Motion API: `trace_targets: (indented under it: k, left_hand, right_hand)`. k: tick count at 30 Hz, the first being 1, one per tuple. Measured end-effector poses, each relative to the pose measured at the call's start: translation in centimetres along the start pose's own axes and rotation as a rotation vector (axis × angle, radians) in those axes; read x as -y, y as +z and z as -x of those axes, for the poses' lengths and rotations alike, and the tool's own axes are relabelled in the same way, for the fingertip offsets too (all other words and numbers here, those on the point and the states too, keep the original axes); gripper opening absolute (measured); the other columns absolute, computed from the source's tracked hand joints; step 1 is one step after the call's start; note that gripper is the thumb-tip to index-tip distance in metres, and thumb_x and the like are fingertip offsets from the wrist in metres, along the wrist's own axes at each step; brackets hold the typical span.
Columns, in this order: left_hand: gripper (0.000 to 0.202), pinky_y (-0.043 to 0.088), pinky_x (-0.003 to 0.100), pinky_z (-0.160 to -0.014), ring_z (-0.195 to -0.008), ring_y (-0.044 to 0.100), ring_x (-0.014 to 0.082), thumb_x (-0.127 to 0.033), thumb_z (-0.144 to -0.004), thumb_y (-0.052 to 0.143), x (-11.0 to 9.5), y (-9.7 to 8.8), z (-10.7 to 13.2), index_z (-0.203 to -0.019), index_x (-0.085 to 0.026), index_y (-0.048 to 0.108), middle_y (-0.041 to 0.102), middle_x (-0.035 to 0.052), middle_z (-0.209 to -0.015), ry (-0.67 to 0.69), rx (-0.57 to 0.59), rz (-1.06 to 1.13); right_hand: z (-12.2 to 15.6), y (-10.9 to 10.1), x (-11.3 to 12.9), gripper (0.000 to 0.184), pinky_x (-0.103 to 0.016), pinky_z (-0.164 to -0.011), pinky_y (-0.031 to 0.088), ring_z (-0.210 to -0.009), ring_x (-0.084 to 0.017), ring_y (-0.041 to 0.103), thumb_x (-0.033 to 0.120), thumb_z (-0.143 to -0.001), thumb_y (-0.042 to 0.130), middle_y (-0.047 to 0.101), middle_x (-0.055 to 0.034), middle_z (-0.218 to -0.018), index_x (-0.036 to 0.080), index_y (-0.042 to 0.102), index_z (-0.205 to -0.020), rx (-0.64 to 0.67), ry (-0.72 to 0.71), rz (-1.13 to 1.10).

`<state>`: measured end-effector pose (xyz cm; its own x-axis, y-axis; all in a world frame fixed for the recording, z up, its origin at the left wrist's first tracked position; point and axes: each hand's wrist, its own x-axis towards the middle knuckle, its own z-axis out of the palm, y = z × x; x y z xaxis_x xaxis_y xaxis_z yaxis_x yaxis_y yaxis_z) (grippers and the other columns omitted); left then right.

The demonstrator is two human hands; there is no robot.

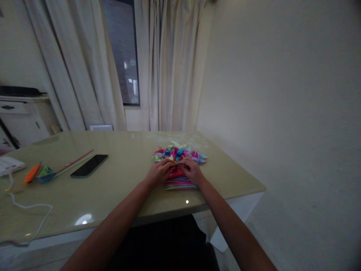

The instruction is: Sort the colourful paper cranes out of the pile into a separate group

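Note:
My left hand [163, 171] and my right hand [191, 169] meet near the table's front edge, fingertips pinched close together on a small piece of red paper [176, 165]. Its exact folded form is too small to make out. Just beneath and in front of it lies a stack of coloured paper [180, 183], in pink, purple, red and green layers. Behind my fingers spreads a pile of folded paper pieces [183, 152] in many colours, with pointed tips like origami cranes. My fingers partly cover the stack and the near side of the pile.
To the left lie a black phone [89, 166], thin pink and green sticks [75, 163], a blue-green folded piece [46, 174] and an orange object [32, 173]. A white box [11, 165] with a white cable [31, 206] is at the far left. A wall [282, 113] stands right of the table [126, 150].

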<state>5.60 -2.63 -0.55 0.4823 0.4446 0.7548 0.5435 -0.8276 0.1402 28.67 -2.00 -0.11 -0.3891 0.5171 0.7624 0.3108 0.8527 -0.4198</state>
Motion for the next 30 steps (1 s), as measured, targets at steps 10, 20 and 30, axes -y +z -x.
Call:
trace_targets:
  k: [10,20,30]
  left_hand:
    - [0.019,0.060,0.030,-0.085,-0.095,0.074,0.0186,-0.028,-0.107,0.056,-0.36,-0.29,-0.22,-0.109,-0.022,0.073,0.077,0.0069,-0.109,-0.014,-0.023,0.023]
    - [0.021,0.061,0.030,-0.085,-0.097,0.075,0.0183,-0.030,-0.108,0.054,-0.30,-0.27,-0.29,-0.107,-0.022,0.074,0.078,0.0067,-0.108,-0.052,-0.063,0.065]
    - [0.017,0.060,0.029,-0.087,-0.096,0.075,0.0183,-0.029,-0.106,0.059,-0.14,-0.18,-0.21,-0.105,-0.022,0.075,0.078,0.0056,-0.107,-0.018,-0.036,0.029]
  right_hand:
    - [-0.03,0.13,0.06,0.018,-0.035,-0.076,0.056,-0.085,-0.022,0.066,0.038,-0.104,0.067,0.069,-0.0067,-0.093,0.023,0.079,-0.103,-0.027,0.000,-0.008]
    - [-0.09,0.13,0.18,0.020,-0.034,-0.072,0.055,-0.078,-0.021,0.064,0.038,-0.104,0.067,0.067,-0.0061,-0.090,0.022,0.079,-0.101,-0.061,0.012,0.002]
    - [0.02,0.14,0.26,0.017,-0.033,-0.070,0.054,-0.067,-0.017,0.057,0.037,-0.103,0.070,0.066,-0.0042,-0.089,0.021,0.075,-0.107,-0.027,-0.012,0.022]
